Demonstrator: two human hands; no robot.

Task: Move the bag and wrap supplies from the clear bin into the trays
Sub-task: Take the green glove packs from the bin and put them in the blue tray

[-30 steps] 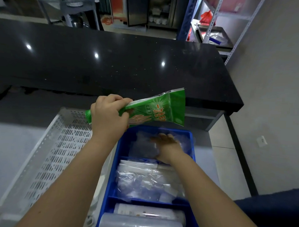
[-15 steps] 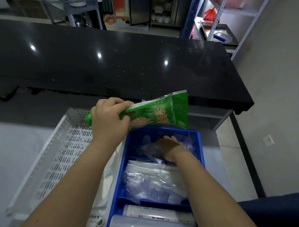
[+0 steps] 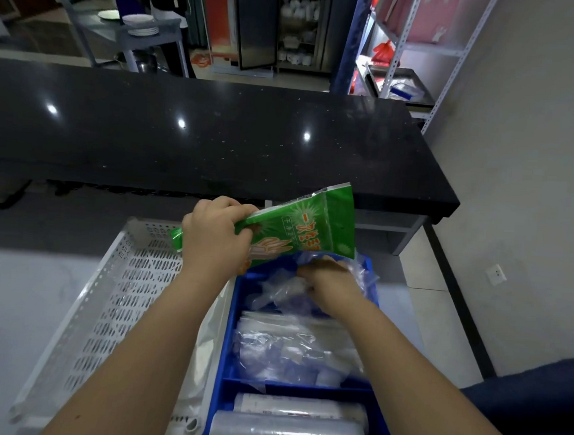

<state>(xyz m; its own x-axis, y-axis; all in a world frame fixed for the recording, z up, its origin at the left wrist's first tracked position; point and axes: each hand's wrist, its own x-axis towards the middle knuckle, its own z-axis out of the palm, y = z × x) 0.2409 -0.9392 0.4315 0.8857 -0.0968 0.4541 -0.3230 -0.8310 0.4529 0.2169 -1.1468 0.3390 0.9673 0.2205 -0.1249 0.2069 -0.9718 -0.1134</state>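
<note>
Above trays, left hand (image 3: 215,237) grips green packet (image 3: 306,224) lengthwise rightward-up; right hand (image 3: 329,281) clutches clear bags (image 3: 276,289).

At frame centre the left hand (image 3: 214,235) grips a green glove packet (image 3: 306,228) above the white perforated tray (image 3: 110,305); the right hand (image 3: 329,281) grasps clear plastic bags (image 3: 276,289) in the blue divided tray (image 3: 229,339).

I see a pale grey work surface (image 3: 22,291) carrying two containers side by side, touching: a white perforated tray (image 3: 110,308) on the left and a blue divided bin (image 3: 228,362) on the right. Beyond them a glossy black counter (image 3: 217,132) runs across at a higher level, its top bare apart from light reflections.
</note>
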